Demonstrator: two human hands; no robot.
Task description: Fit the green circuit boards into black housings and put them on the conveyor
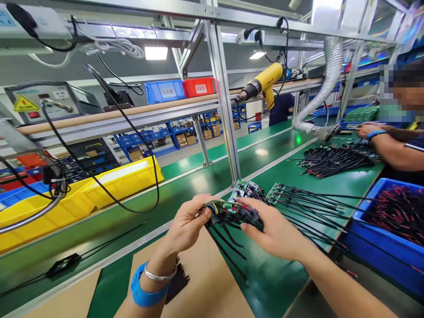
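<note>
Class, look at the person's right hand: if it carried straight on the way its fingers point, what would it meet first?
The right hand points left, across the wired circuit board it grips. Beyond that, probably the left hand, though depth is unclear.

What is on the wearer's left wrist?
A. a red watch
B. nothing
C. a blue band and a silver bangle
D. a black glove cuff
C: the left hand grips the circuit board together with the right hand, and just below it the wrist carries a blue band beside a thin silver bangle.
</note>
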